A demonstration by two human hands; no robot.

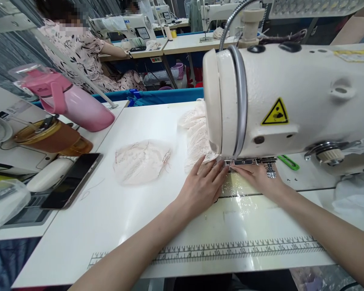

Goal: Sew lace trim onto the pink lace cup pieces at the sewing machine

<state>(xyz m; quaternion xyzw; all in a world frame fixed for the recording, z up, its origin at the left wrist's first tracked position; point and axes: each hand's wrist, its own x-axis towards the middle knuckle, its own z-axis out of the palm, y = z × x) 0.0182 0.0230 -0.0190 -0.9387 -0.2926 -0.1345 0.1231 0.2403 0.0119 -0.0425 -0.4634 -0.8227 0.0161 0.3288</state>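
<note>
Pale lace fabric (pixel 197 137) lies bunched at the left of the sewing machine (pixel 303 101), partly behind its head. My left hand (pixel 202 184) rests on the near edge of this fabric with its fingers spread, beside the presser foot. On the other side of the needle area, my right hand (pixel 261 176) reaches in with thumb and fingertips close together; what they hold, if anything, is too small to make out. A separate pale lace piece (pixel 142 161) with loose threads at its right end lies flat on the white table (pixel 139 226).
At the left are a pink bottle (pixel 79 101), an amber cup (pixel 54 135) and a phone (pixel 73 182). A green tool (pixel 288 162) lies behind my right hand. A ruler strip (pixel 212 252) runs along the front edge. Another person (pixel 75 48) sits beyond.
</note>
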